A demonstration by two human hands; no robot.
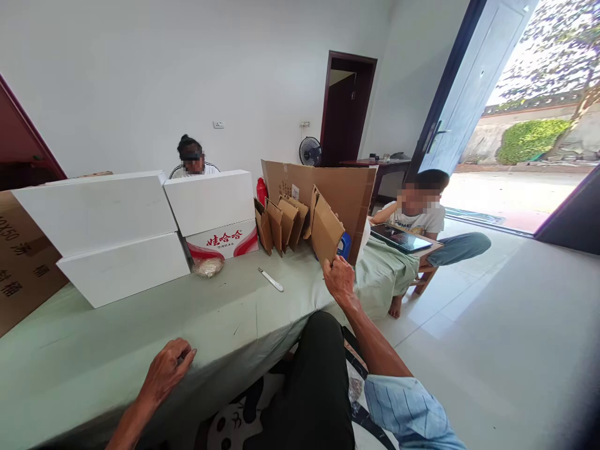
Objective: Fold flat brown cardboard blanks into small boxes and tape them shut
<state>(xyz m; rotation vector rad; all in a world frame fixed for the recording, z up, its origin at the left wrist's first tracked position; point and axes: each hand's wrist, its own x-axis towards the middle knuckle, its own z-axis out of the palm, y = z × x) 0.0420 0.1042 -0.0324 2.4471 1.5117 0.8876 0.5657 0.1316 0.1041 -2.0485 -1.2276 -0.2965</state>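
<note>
My right hand (340, 278) is closed on the lower end of a folded brown cardboard piece (327, 225), which is tilted upright. Several similar folded cardboard pieces (287, 219) stand in a row just left of it. Behind them rises a large open cardboard box (321, 178). A blue round object (344, 244), partly covered, shows beside the held piece. Near the table's front edge my left hand (169, 369) rests with its fingers loosely curled in, and nothing shows in it. Between the hands, a white utility knife (270, 279) lies on the green tablecloth (225, 319).
White boxes (107, 212) are stacked at the left, with a red-and-white printed box (222, 240) and a plastic-wrapped bundle (209, 265) beside them. A big carton (25, 262) stands far left. One person (192, 156) sits behind the boxes, another (419, 206) at right by a tablet (400, 237).
</note>
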